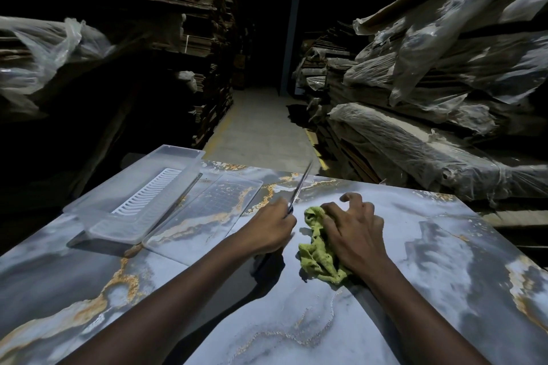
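Note:
My left hand [271, 228] grips the handle of a knife [301, 185]; its thin blade points up and away toward the table's far edge. Just to the right, my right hand [354, 231] lies on top of a crumpled green cloth [318, 255], with the fingers curled over its far end. The cloth lies on the marble-patterned table [444, 261], between my two hands.
A clear plastic tray [98, 216] holding a white ribbed rack [148, 194] stands at the left of the table. Beside it lies a clear flat board [207, 210]. Stacks of plastic-wrapped sheets [430, 139] crowd the right; a dark aisle runs ahead.

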A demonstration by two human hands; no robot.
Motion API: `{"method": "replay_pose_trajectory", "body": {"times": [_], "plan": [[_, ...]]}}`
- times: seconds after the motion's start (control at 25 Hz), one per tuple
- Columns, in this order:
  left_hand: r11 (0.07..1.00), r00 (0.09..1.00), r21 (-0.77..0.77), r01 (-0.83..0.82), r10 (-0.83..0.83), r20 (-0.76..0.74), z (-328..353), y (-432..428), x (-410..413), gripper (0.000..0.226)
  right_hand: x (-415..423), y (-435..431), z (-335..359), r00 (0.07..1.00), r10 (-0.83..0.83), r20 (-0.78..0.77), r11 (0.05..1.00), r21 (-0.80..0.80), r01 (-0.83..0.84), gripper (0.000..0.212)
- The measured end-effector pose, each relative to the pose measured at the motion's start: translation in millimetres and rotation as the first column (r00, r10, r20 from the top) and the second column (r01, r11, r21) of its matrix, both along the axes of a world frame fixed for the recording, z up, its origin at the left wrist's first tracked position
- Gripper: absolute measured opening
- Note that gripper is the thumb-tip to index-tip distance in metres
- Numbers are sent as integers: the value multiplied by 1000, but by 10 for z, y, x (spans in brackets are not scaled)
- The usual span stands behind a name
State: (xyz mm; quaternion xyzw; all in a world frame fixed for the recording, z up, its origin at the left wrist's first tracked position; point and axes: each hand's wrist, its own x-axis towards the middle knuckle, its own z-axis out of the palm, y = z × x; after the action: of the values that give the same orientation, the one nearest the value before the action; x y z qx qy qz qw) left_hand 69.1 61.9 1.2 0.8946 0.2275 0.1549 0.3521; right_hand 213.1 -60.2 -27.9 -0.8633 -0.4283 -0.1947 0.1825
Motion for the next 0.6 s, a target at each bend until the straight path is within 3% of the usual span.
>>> {"method": "replay_pose_trajectory", "body": {"times": [0.04,0.12,0.2,0.28,0.44,0.6], "plan": [[995,999,-99,-5,10,50,48,28,-21,16,-69,22,41,993,0,118,1000,-4,0,25],[938,974,-345,-16,93,206,150,105,-75,21,-255,68,201,974,71,214,995,47,-83,33],[871,930,-490,-2,182,320,243,193,-126,22,-474,122,346,971,202,131,978,25,-207,28],[877,910,-479,-28,220,351,296,274,-167,23,-689,200,428,953,302,9,953,-28,-302,19],[936,913,-279,-213,292,284,309,417,-284,26,-959,464,561,920,390,25,917,-100,-386,14],[930,903,-154,-334,362,229,464,734,-568,34,-1153,825,776,903,421,-83,897,-113,-428,20]]}}
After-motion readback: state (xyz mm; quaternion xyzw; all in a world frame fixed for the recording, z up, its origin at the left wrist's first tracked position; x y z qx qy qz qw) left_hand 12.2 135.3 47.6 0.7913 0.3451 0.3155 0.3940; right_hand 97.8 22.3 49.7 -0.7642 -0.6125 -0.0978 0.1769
